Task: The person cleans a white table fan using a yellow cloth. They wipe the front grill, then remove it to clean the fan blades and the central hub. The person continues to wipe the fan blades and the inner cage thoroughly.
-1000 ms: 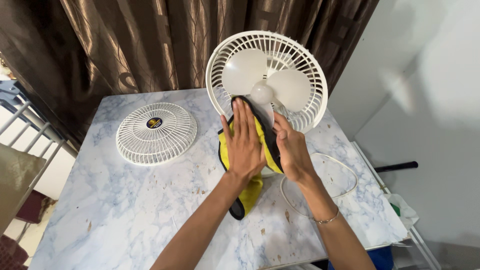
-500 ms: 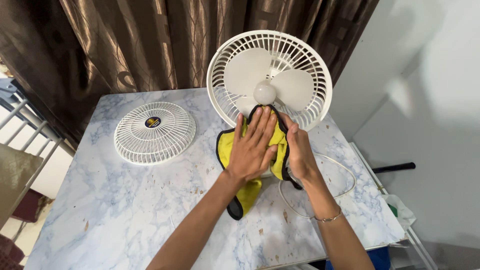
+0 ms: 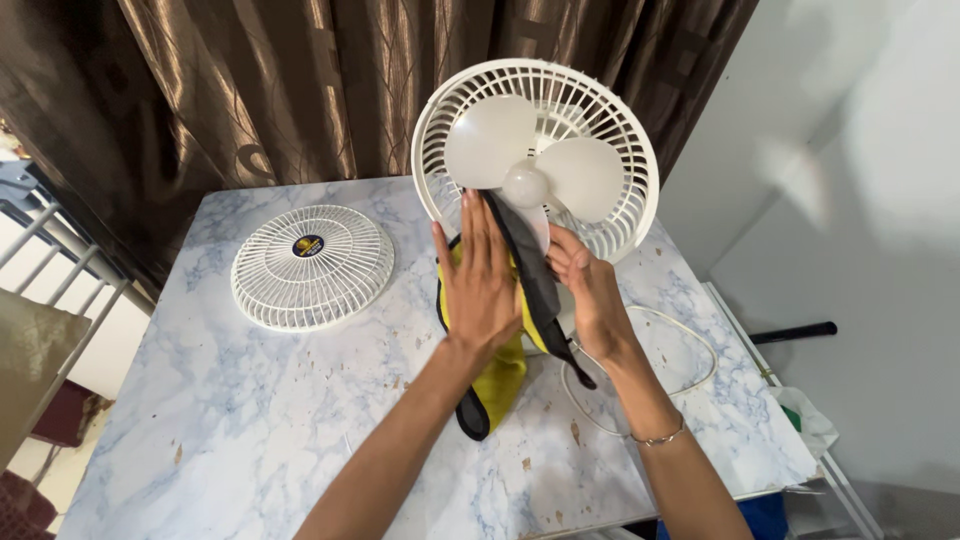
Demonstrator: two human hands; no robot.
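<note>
Yellow black-edged cloth (image 3: 500, 375) pressed on fan blade (image 3: 535, 228) under my flat left hand (image 3: 482, 285); right hand (image 3: 592, 300) grips cloth edge. Detached grille (image 3: 312, 266) on table (image 3: 250, 420).

Left hand (image 3: 483, 285): now higher, fingertips back near the fan's hub (image 3: 525, 185)
Cloth (image 3: 505, 300): pulled up, dark edge showing

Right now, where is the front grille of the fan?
The grille lies flat on the left side of the table in the head view, apart from the fan and left of the left hand.
</note>
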